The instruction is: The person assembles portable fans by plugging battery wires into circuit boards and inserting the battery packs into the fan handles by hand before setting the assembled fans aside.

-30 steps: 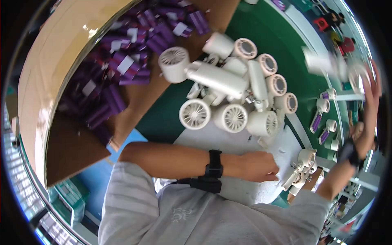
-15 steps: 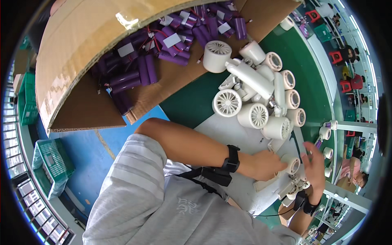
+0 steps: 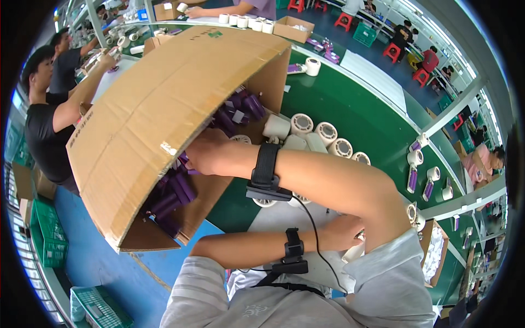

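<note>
My right arm crosses over the left one, and my right hand (image 3: 206,153) is inside the mouth of a large cardboard box (image 3: 180,98). Purple battery packs (image 3: 175,191) with white labels lie around it; the box flap and packs hide its fingertips. Below, my left hand (image 3: 340,234) is curled over the grey work surface, partly behind my right forearm. It grips a white handheld fan (image 3: 355,250), of which only a part shows. White fan heads and handles (image 3: 306,136) are heaped beyond my right forearm.
A green conveyor belt (image 3: 355,104) curves past, with purple-and-white fan units (image 3: 414,169) along it. At right stands a carton of white pieces (image 3: 436,254). Green crates (image 3: 49,232) are on the blue floor at left. Co-workers (image 3: 46,120) stand at far left.
My right hand has swung from the lower right, beside the left hand, across into the box. The view has tilted up, showing more of the line and the co-workers. My left hand stays low.
</note>
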Action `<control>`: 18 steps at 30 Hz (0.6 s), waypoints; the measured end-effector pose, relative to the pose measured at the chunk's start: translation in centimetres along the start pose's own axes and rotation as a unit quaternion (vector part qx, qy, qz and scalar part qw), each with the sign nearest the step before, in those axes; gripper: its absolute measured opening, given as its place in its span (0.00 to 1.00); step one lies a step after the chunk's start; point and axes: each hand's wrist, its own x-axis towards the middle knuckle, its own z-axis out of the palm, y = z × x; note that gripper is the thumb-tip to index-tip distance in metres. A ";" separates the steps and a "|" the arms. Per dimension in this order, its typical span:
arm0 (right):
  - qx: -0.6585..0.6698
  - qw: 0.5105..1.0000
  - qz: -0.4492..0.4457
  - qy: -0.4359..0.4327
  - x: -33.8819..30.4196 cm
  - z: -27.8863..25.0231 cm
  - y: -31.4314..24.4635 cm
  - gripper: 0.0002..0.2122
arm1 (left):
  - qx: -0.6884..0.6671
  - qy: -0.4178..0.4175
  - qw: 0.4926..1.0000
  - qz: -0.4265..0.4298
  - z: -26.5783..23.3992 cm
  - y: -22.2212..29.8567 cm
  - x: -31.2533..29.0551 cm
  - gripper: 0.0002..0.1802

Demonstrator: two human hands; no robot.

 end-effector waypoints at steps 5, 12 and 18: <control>0.038 0.999 0.011 0.019 1.9 3.0 0.7 0.12 | -0.092 -0.104 0.978 -0.156 -3.8 4.1 0.3 0.17; 0.144 0.974 0.129 -0.117 -3.6 -6.8 -1.4 0.14 | 0.015 -0.023 1.000 -0.010 -0.3 0.5 0.2 0.17; 0.585 0.759 0.237 -0.159 -23.0 -13.4 0.2 0.27 | -0.178 0.014 0.982 -0.057 -2.2 2.4 -1.3 0.15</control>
